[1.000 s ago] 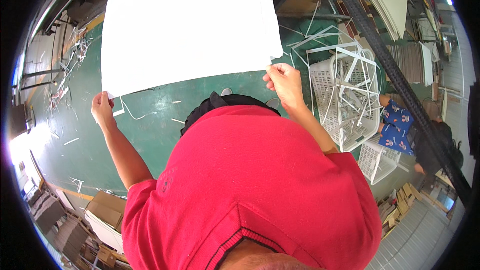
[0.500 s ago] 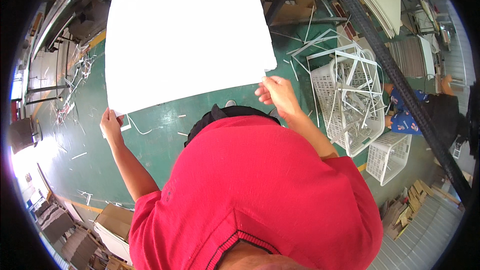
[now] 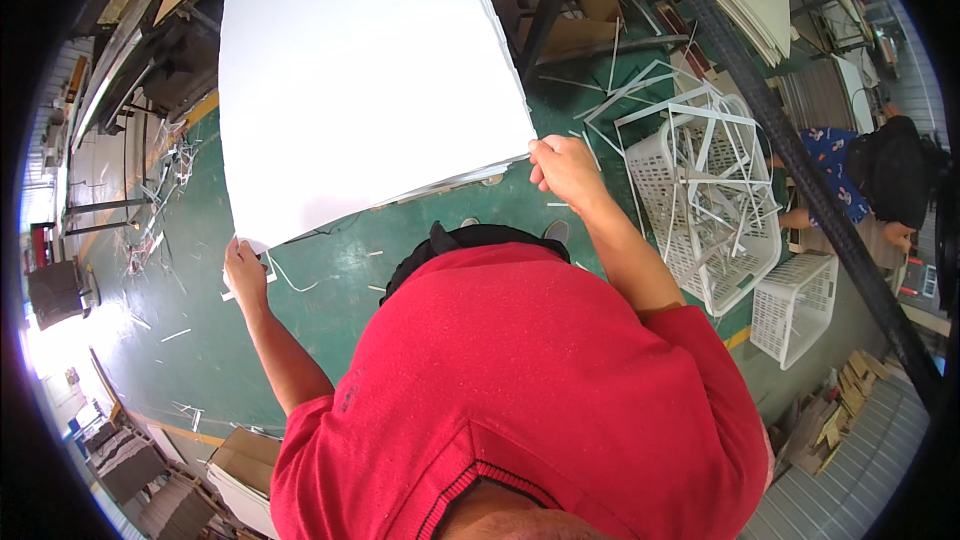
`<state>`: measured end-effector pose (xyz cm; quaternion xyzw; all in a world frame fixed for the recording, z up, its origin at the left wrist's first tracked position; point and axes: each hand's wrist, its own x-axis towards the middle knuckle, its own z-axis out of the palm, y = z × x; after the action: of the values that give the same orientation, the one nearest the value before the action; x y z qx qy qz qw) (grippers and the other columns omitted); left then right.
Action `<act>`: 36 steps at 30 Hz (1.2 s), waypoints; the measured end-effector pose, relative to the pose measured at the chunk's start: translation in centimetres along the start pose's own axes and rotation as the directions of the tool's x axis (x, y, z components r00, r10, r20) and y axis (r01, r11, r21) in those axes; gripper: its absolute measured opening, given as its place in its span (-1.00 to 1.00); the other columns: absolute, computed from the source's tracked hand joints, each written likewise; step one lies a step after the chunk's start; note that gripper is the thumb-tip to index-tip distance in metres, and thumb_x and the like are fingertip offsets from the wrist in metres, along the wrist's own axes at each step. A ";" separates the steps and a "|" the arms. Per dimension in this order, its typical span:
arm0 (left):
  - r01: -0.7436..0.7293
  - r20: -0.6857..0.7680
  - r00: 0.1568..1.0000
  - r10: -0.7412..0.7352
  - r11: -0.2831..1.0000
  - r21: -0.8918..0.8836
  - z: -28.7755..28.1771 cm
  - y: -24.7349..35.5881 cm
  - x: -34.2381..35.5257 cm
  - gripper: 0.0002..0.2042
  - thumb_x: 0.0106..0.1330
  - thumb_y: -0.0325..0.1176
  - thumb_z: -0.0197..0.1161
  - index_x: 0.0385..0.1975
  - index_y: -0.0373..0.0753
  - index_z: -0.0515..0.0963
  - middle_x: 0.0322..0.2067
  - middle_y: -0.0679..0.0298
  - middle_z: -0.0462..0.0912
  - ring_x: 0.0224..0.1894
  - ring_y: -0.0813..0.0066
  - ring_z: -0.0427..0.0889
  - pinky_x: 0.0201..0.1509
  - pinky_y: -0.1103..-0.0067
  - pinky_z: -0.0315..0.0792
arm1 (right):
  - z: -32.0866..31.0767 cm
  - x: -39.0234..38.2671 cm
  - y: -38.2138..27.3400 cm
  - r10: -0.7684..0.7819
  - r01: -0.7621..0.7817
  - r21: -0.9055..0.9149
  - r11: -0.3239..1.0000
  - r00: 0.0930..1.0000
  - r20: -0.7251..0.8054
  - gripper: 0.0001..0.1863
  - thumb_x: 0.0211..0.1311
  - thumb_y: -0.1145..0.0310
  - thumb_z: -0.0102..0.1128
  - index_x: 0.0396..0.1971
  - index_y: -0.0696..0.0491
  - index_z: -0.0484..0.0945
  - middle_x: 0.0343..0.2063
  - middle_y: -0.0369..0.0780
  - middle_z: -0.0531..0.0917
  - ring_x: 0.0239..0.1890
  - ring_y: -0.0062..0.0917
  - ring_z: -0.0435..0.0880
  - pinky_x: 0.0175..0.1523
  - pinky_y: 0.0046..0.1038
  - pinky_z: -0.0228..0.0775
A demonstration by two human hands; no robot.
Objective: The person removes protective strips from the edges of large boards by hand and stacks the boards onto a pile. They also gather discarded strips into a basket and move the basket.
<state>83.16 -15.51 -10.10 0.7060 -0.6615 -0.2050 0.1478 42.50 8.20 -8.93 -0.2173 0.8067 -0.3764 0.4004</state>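
So there's this big white sheet (image 3: 370,90) left of the large white basket (image 3: 652,198), with more sheet edges (image 3: 440,185) peeking out under its near side. Left hand (image 3: 246,273) is the one farther from the basket, grip pinching the sheet's near left corner. Right hand (image 3: 568,168) is closer to the basket, grip pinching the near right corner. Thin white strips (image 3: 712,117) are jumbled in the basket, and a smaller crate (image 3: 777,316) sits just to its right.

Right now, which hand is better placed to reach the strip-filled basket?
Right, probably: the right hand pinches the sheet's right corner, nearer the basket; the left hand pinches its left corner, farther off.
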 end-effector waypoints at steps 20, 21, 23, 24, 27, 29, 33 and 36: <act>-0.060 -0.060 0.994 0.092 0.913 0.403 0.6 2.8 1.3 -0.65 0.27 -0.28 -0.15 0.07 -0.05 0.32 -0.17 0.02 0.53 -0.13 0.02 0.50 -0.09 0.27 0.34 | -0.7 1.4 1.3 -0.111 0.111 -0.168 0.980 0.994 0.007 -0.56 0.09 0.14 -0.18 -0.70 0.18 0.50 -0.73 -0.12 0.56 -0.55 -0.22 0.56 -0.28 -0.28 0.36; -0.064 -0.057 0.994 0.096 0.907 0.417 0.6 2.7 1.6 -0.65 0.27 -0.28 -0.15 0.07 -0.04 0.31 -0.18 0.02 0.53 -0.13 0.02 0.50 -0.09 0.27 0.35 | -0.6 1.3 1.1 -0.116 0.116 -0.174 0.978 0.993 0.006 -0.56 0.08 0.14 -0.18 -0.71 0.19 0.50 -0.73 -0.12 0.56 -0.54 -0.22 0.56 -0.27 -0.27 0.36; -0.066 -0.047 0.994 0.096 0.894 0.443 0.6 2.9 1.6 -0.64 0.28 -0.27 -0.15 0.08 -0.03 0.30 -0.18 0.02 0.54 -0.14 0.02 0.51 -0.11 0.26 0.36 | -0.8 1.2 0.9 -0.120 0.118 -0.189 0.975 0.993 0.003 -0.56 0.08 0.14 -0.17 -0.71 0.19 0.50 -0.73 -0.11 0.55 -0.50 -0.20 0.56 -0.26 -0.26 0.35; -0.062 -0.044 0.995 0.092 0.888 0.456 0.4 3.1 1.5 -0.64 0.28 -0.27 -0.15 0.09 -0.03 0.29 -0.19 0.01 0.54 -0.14 0.02 0.51 -0.11 0.26 0.36 | -0.9 1.1 0.9 -0.115 0.114 -0.192 0.975 0.993 0.003 -0.56 0.07 0.14 -0.17 -0.71 0.20 0.50 -0.73 -0.09 0.55 -0.49 -0.19 0.56 -0.26 -0.25 0.35; -0.053 -0.023 0.997 0.073 0.875 0.482 0.2 4.4 1.0 -0.64 0.28 -0.27 -0.15 0.09 -0.03 0.29 -0.22 0.00 0.55 -0.15 0.01 0.51 -0.13 0.25 0.37 | -1.1 1.1 0.8 -0.112 0.108 -0.217 0.970 0.994 -0.007 -0.55 0.07 0.14 -0.17 -0.68 0.21 0.51 -0.69 -0.04 0.54 -0.46 -0.14 0.55 -0.25 -0.23 0.34; -0.077 -0.002 0.996 0.091 0.862 0.501 0.2 4.4 1.0 -0.64 0.29 -0.28 -0.15 0.09 -0.04 0.28 -0.24 -0.01 0.55 -0.17 0.01 0.52 -0.15 0.25 0.37 | -1.2 1.1 0.9 -0.127 0.120 -0.239 0.963 0.992 -0.014 -0.56 0.06 0.13 -0.17 -0.65 0.21 0.52 -0.64 -0.01 0.55 -0.43 -0.11 0.54 -0.24 -0.21 0.34; -0.167 0.038 0.984 0.172 0.840 0.516 0.4 2.9 2.5 -0.65 0.29 -0.30 -0.15 0.09 -0.04 0.29 -0.27 -0.03 0.55 -0.20 0.00 0.53 -0.17 0.23 0.37 | -0.9 1.8 1.9 -0.163 0.153 -0.278 0.948 0.987 -0.013 -0.57 0.07 0.12 -0.15 -0.60 0.19 0.53 -0.52 0.04 0.55 -0.38 -0.07 0.52 -0.23 -0.17 0.33; -0.140 0.079 0.990 0.116 0.866 0.480 0.3 1.2 3.7 -0.65 0.30 -0.31 -0.16 0.09 -0.05 0.28 -0.30 -0.03 0.56 -0.27 0.01 0.55 -0.21 0.24 0.39 | -1.0 2.0 2.7 -0.205 0.201 -0.277 0.940 0.979 0.017 -0.59 0.07 0.10 -0.10 -0.58 0.18 0.53 -0.54 -0.02 0.55 -0.44 -0.19 0.53 -0.29 -0.23 0.34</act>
<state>82.07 -19.32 -10.16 0.6700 -0.7404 -0.0396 -0.0358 40.39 9.00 -11.57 -0.3509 0.8270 -0.3005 0.3204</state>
